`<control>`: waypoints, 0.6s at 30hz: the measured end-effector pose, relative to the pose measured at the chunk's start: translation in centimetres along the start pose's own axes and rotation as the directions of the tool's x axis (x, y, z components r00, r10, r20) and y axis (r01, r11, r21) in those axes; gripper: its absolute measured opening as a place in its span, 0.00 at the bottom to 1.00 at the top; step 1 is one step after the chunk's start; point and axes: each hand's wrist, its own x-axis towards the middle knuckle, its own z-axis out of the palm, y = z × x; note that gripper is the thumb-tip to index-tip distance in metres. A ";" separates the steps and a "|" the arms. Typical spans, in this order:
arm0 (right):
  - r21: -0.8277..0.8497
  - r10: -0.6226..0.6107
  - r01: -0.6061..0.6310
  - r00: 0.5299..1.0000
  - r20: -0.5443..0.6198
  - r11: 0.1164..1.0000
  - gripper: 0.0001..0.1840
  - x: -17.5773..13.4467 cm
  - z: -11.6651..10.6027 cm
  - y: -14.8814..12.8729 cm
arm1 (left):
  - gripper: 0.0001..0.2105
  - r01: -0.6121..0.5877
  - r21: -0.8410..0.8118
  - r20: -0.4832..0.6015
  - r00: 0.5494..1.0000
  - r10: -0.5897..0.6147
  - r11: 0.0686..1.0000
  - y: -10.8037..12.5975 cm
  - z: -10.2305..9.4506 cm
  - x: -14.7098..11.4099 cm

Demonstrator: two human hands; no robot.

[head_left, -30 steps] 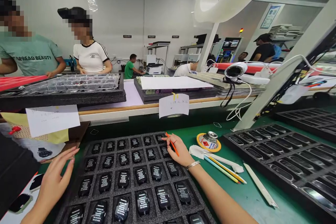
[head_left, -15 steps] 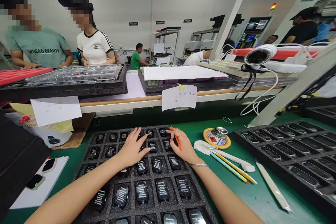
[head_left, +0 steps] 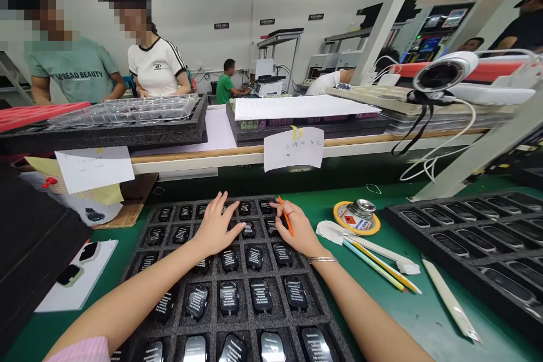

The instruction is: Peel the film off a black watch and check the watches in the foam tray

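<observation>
A black foam tray (head_left: 242,276) lies in front of me, its compartments holding dark watch-like display modules (head_left: 261,295) lit with white text. My left hand (head_left: 218,226) rests over the tray's far middle, fingers spread, hiding some of the modules beneath it. My right hand (head_left: 297,229) is at the far right corner and pinches a thin orange stick (head_left: 287,219). Its fingertips are close to the module in that corner compartment (head_left: 266,206); whether they touch it I cannot tell.
Right of the tray are a roll of yellow tape (head_left: 377,225) with a metal-topped can, several pens (head_left: 382,266) and a pale flat strip (head_left: 449,300). Another black tray (head_left: 475,237) holds dark bands. Two watches lie on a white board (head_left: 91,280) at left. A shelf (head_left: 195,163) crosses ahead; co-workers stand beyond.
The camera view has shifted slightly, and a pink sleeve now shows on my left arm. Both hands keep nearly the same places over the tray, with the orange stick still in the right one.
</observation>
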 end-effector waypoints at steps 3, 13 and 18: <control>-0.017 -0.025 0.027 0.998 0.064 1.000 0.05 0.3 -0.1 -0.7 | 0.29 0.048 0.003 -0.008 0.999 -0.048 0.999 -1.2 -0.4 -1.3; 0.007 -0.114 0.118 0.944 0.309 0.993 0.07 2.4 2.2 -3.3 | 0.29 0.131 -0.003 0.001 0.991 -0.131 0.991 -3.4 -1.2 -5.3; 0.010 -0.098 0.099 0.964 0.247 0.995 0.07 3.0 1.9 -3.2 | 0.28 0.157 -0.002 -0.008 0.988 -0.157 0.988 -4.4 -2.0 -6.5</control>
